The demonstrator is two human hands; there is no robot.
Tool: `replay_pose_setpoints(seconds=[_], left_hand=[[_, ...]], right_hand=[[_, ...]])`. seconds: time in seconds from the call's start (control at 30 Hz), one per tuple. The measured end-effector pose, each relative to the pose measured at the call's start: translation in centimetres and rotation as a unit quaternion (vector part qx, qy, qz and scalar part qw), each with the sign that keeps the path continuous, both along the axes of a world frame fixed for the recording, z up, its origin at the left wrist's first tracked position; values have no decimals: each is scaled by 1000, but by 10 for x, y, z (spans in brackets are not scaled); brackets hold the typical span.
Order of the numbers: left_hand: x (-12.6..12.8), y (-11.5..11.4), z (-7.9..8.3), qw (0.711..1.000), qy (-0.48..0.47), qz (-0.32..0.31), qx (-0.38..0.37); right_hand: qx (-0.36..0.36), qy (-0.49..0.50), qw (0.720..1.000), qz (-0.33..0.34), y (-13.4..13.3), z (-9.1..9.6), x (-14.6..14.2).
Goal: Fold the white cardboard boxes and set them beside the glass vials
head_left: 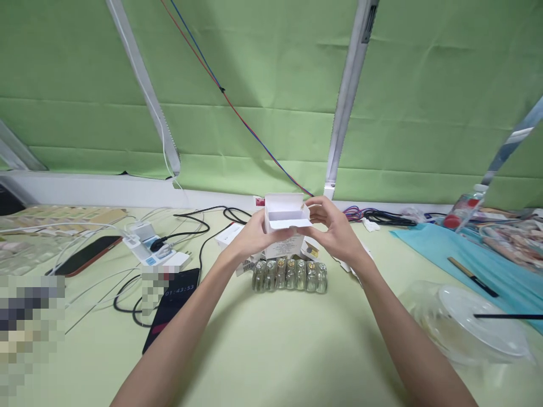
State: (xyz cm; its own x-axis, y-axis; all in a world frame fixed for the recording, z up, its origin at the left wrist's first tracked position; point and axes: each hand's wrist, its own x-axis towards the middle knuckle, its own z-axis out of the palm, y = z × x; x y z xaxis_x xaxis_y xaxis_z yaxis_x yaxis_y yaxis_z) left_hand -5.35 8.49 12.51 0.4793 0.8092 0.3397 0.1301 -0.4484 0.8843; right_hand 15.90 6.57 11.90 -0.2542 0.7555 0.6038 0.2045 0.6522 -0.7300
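Both of my hands hold a small white cardboard box (285,244) up above the table, its top flaps standing open toward me. My left hand (251,233) grips the box's left side, fingers partly hidden behind it. On the other side my right hand (328,223) is curled with thumb and fingers at the right edge and flap. Just below the box, a row of several small clear glass bottles (291,276) stands side by side on the table. A small white carton piece with a yellow patch (311,249) sits behind them, partly covered by my right hand.
Left of my arm lie a lit tablet (178,299), a white power strip (155,254) with cables and a phone (89,254). To the right are a bagged plastic food container (479,322), a blue cloth (428,243), a knife (473,277) and a bottle (465,208).
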Motion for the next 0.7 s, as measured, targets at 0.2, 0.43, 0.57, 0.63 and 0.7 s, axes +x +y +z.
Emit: replay_pose_setpoints(seconds=[0.2,0.43,0.57,0.63,0.7], left_hand=[[-2,7,-5,989,-24,90,112],[-6,4,-1,960,-16,112,255],[-7,-3,6,959,57,101,258],[-7,-5,8,956,75,109,262],[-7,-5,9,953,81,117,268]], right_hand=[[8,31,999,-39,1,1,0],[22,33,997,-59,6,-1,3],[21,21,998,-49,4,0,2],[20,17,999,-48,3,0,1],[19,16,998,-49,2,1,0]])
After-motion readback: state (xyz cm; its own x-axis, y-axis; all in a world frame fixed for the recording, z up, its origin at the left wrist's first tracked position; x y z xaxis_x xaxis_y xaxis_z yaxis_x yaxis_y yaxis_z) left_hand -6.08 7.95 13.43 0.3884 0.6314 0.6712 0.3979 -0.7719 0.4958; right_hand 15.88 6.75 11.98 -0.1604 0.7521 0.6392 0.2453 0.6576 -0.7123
